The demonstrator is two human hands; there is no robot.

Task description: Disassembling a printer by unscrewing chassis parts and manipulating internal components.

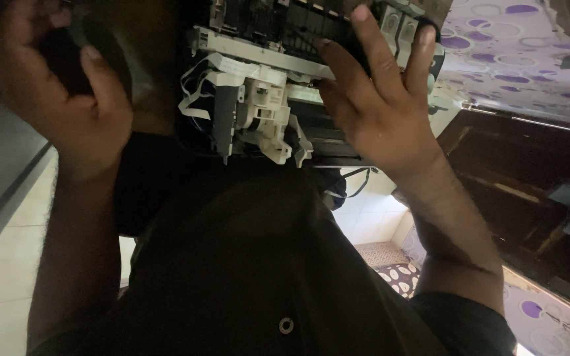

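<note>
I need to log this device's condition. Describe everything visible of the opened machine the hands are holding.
The opened machine is a stripped device with its cover off, exposing a black frame and white and grey plastic mechanism parts, with thin pale flat cables looping at its left end. It looks like hard plastic. It sits raised above the person's dark-clothed lap, tilted toward the camera. The right hand lies spread over its right side, fingers across the black top. The left hand grips a dark rounded part at its left; the dim light hides what that part is.
</note>
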